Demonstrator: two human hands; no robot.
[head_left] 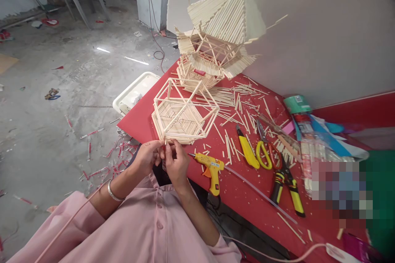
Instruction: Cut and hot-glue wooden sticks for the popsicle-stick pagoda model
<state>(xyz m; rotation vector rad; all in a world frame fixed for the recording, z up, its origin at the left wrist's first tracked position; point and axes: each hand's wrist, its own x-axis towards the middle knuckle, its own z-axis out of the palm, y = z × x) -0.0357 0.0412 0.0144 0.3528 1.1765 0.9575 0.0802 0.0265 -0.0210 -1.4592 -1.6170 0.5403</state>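
Note:
A hexagonal frame of thin wooden sticks (pixel 187 117), with a floor of sticks laid in rings, rests at the near edge of the red table (pixel 138 117). At its near corner my left hand (pixel 151 154) and my right hand (pixel 175 158) meet, fingers pinched together. A short stick end shows between the fingertips; whether each hand grips it or the frame corner is hard to make out. A yellow glue gun (pixel 211 168) with a long clear glue stick lies just right of my right hand. Behind the frame stands a tiered stick model (pixel 216 37) with a pointed roof.
Loose sticks (pixel 228 98) are strewn over the table. To the right lie a yellow utility knife (pixel 248 148), scissors (pixel 263 152), cutting pliers (pixel 288 185) and plastic packs (pixel 317 148). A white tray (pixel 135 90) sits beyond the table's left edge. Red-and-clear wrappers (pixel 114 164) litter the floor.

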